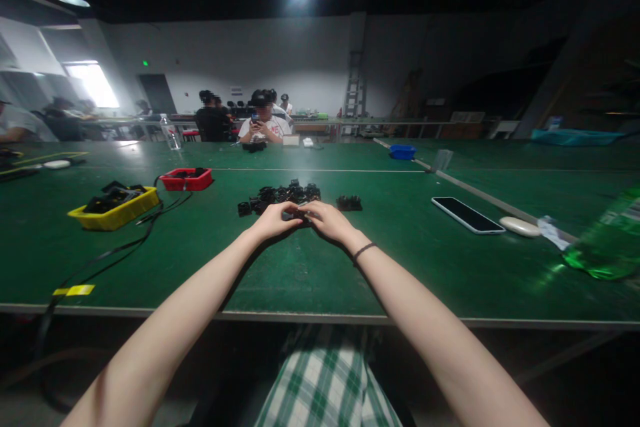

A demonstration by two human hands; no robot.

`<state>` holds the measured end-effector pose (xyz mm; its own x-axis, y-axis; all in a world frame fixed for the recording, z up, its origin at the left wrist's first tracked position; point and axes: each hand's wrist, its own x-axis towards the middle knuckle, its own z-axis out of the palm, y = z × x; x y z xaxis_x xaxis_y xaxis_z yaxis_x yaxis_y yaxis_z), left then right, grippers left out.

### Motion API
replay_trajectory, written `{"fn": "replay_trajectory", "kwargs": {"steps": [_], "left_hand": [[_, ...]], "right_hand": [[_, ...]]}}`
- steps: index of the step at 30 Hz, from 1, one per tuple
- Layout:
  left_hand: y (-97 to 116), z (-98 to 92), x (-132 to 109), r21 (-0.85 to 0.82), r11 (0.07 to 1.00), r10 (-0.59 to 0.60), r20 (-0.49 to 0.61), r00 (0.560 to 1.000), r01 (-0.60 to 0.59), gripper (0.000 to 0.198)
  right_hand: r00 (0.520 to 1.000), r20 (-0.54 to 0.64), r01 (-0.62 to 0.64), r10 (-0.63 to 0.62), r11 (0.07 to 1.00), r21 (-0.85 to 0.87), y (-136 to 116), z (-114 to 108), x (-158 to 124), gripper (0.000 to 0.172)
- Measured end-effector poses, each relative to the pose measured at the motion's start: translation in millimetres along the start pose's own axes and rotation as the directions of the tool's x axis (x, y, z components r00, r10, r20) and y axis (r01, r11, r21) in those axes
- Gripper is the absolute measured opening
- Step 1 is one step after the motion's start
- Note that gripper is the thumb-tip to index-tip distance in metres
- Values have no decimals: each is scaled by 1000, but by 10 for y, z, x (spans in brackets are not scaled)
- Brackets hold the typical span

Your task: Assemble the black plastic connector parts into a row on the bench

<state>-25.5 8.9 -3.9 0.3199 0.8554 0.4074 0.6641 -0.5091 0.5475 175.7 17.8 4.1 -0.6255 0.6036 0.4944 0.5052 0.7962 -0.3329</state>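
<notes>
Both arms reach forward over the green table, and the hands meet at the near edge of a pile of small black parts point(280, 195). My left hand point(276, 220) is closed, thumb and fingers pinched at a small dark part point(300, 215). Closed on the same part from the other side is my right hand point(325, 217), its fingertips close to those of the left. The fingers cover most of this part, so its exact kind is hidden. Just right of the right hand stands a short row of black parts point(349, 203), apart from the pile.
A yellow bin point(115, 215) and a red bin point(187, 180) with black parts stand left, beside a black cable point(145, 230). To the right lie a phone point(467, 215), a white oval case point(520, 227) and a green bottle point(607, 240). People point(265, 127) sit beyond the table.
</notes>
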Motion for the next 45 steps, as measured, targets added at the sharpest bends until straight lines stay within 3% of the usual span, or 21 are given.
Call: {"fn": "replay_trajectory", "kwargs": {"steps": [45], "left_hand": [[1,12,5,-10,1000,5,7,1000,-5,36]], "right_hand": [[1000,27,-13,12,999,40,1,17,-3,28]]}}
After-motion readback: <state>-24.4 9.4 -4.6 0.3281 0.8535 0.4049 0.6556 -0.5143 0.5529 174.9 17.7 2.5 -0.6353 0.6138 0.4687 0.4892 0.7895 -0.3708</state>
